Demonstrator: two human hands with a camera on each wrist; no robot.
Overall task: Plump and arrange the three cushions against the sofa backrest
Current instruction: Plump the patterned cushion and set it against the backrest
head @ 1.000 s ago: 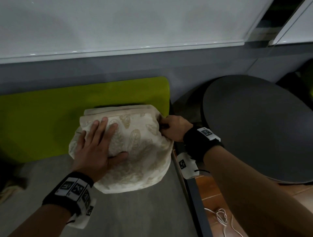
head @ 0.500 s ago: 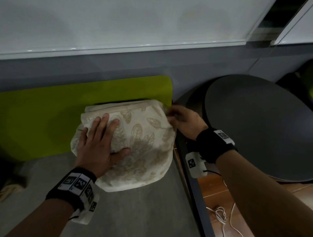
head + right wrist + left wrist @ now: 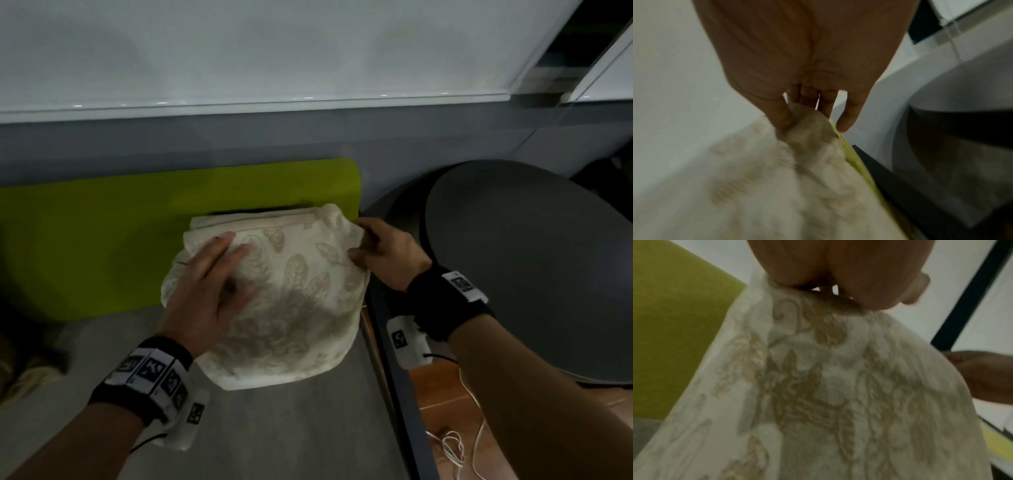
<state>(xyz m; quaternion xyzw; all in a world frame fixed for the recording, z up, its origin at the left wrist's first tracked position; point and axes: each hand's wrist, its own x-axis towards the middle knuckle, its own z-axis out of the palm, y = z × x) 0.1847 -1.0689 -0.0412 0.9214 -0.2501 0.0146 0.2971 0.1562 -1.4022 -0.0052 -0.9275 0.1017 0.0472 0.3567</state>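
Observation:
A cream cushion (image 3: 301, 308) with a gold leaf pattern stands on the grey sofa seat (image 3: 274, 431), its top leaning on the lime-green backrest (image 3: 102, 236). My left hand (image 3: 219, 270) presses flat on the cushion's upper left face, fingers straight. My right hand (image 3: 359, 240) pinches the cushion's upper right corner. In the right wrist view the thumb and fingers (image 3: 781, 120) close on that bunched corner of the cushion (image 3: 777, 186). The left wrist view shows the patterned cushion (image 3: 838, 386) close under the palm (image 3: 838, 272). Only part of another pale fabric item (image 3: 24, 377) shows at the far left.
A dark round table (image 3: 534, 260) stands close to the sofa's right end. The sofa's dark frame edge (image 3: 397, 377) runs beside a wooden floor with a white cable (image 3: 452, 445). A grey wall with a white panel (image 3: 274, 51) rises behind the backrest.
My right hand left the cushion's right side, moved up and now pinches its upper right corner. My left hand slid slightly up the cushion's face.

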